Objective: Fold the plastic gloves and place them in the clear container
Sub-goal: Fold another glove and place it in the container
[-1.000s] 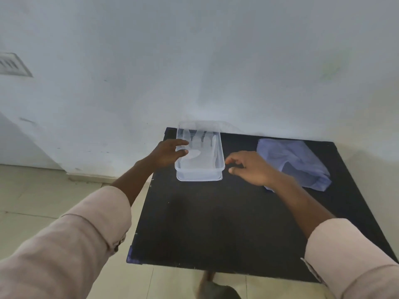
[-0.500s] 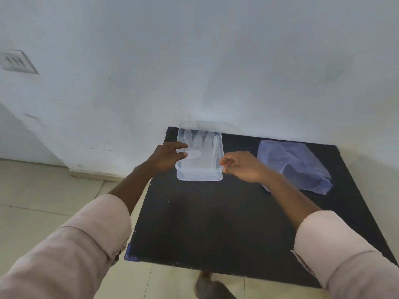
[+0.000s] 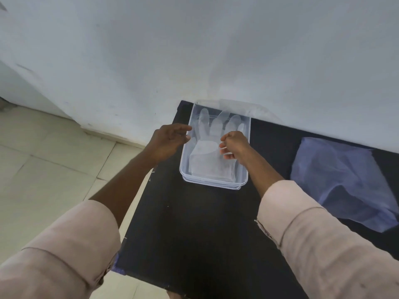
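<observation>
- Head view, looking down on a matt black rectangular worktop (image 3: 194, 223) set against a pale grey wall (image 3: 194, 50), cream floor tiles (image 3: 43, 169) to its left
- Near the far left corner of the worktop, a clear rectangular plastic container (image 3: 216, 182) standing upright, long side running away from the viewer
- Inside it, a translucent plastic glove (image 3: 210, 152) lying flat and unfolded, finger tips toward the wall, cuff toward the near end
- Left hand (image 3: 167, 140) at the container's left rim, fingers loosely curled and partly spread, tips touching or just above the rim; gripping nothing that can be made out
- Right hand (image 3: 234, 144) over the container's right half, fingers bunched in a pinch just above the glove; cannot tell whether any plastic is caught between them
- Pale pink sleeves (image 3: 319, 244) on both forearms
- Well apart on the right of the worktop, a crumpled bluish translucent plastic sheet (image 3: 341, 182)
</observation>
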`<state>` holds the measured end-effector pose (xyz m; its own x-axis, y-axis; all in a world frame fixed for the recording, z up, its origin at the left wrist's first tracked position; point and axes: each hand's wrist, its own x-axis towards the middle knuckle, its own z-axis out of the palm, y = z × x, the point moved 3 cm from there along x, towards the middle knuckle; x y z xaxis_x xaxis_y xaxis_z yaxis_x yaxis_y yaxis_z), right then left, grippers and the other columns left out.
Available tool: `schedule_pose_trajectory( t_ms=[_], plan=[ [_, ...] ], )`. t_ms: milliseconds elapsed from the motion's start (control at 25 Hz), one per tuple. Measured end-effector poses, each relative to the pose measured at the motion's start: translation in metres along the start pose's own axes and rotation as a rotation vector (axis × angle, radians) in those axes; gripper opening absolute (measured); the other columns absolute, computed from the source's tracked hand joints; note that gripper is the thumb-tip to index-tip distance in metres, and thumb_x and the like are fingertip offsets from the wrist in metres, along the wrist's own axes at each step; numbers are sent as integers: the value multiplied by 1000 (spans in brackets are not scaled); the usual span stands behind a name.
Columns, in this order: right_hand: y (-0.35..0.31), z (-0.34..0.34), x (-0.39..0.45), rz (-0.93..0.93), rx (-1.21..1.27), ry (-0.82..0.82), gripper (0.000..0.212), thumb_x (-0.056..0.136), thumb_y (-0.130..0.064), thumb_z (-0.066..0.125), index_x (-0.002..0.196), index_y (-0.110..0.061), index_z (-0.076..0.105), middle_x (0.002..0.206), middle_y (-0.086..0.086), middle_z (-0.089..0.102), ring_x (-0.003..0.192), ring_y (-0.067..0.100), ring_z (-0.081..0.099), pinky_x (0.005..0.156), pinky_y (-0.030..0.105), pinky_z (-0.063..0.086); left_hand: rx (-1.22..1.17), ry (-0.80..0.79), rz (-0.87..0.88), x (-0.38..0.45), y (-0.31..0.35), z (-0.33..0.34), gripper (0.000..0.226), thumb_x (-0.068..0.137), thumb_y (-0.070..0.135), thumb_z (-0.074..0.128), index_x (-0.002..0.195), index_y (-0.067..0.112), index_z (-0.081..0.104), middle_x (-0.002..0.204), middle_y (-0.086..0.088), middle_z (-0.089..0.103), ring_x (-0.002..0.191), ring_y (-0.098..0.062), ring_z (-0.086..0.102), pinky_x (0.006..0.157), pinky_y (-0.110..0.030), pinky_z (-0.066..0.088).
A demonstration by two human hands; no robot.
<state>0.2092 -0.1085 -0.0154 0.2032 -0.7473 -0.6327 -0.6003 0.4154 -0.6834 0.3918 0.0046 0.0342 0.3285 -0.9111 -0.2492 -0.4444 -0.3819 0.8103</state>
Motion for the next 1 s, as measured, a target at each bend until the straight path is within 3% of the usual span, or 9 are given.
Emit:
schedule_pose_trajectory(
  t_ms=[120, 280, 440, 520, 680, 800, 1000],
  plan=[
    [-6, 4, 23, -19, -63, 51, 25, 92, -9, 43, 111, -2, 58, 107, 19, 67, 66, 25, 64, 51, 28, 50, -20, 22, -18, 12, -6, -2, 27, 90, 23, 65, 117, 23, 69, 117, 5, 70, 100, -10, 63, 72, -18, 50],
    [-17, 8, 38, -76, -239, 85, 5, 86, -3, 52, 84, -6, 56, 92, 22, 69, 75, 36, 71, 68, 41, 58, -26, 37, -21, 20, -10, -4, 22, 91, 19, 63, 112, 26, 68, 106, 12, 65, 92, -4, 61, 72, -19, 49],
    [-21, 14, 49, -35, -299, 36, 15, 81, 0, 51, 94, -3, 57, 89, 24, 72, 69, 31, 68, 53, 32, 48, -11, 49, -28, 29, -20, -5, 25, 92, 22, 63, 117, 22, 67, 114, 8, 66, 98, -9, 60, 65, -18, 51],
    [-20, 17, 54, 12, -284, 10, 21, 77, 2, 50, 96, 1, 59, 89, 25, 73, 69, 30, 67, 54, 29, 44, -17, 53, -29, 31, -23, -4, 27, 92, 22, 63, 119, 19, 67, 118, 5, 67, 99, -11, 61, 64, -19, 52],
    [-18, 19, 55, 13, -270, 18, 12, 77, -9, 68, 85, -3, 60, 84, 21, 74, 65, 27, 67, 51, 28, 43, -24, 63, -20, 34, -24, -2, 27, 92, 19, 62, 119, 16, 67, 122, 1, 67, 100, -12, 60, 73, -24, 52],
    [-17, 22, 57, -24, -329, 30, 24, 70, -14, 80, 80, -5, 60, 84, 19, 73, 73, 31, 71, 61, 32, 49, -24, 62, -13, 36, -27, -2, 27, 92, 19, 63, 118, 16, 67, 123, 0, 67, 103, -12, 61, 77, -24, 52],
    [-20, 26, 55, -51, -355, 63, 25, 68, -10, 77, 89, -1, 65, 90, 19, 72, 84, 34, 72, 76, 38, 57, -30, 56, -18, 35, -34, -5, 27, 92, 21, 62, 119, 18, 67, 125, -1, 67, 103, -13, 61, 68, -21, 53]
  ],
)
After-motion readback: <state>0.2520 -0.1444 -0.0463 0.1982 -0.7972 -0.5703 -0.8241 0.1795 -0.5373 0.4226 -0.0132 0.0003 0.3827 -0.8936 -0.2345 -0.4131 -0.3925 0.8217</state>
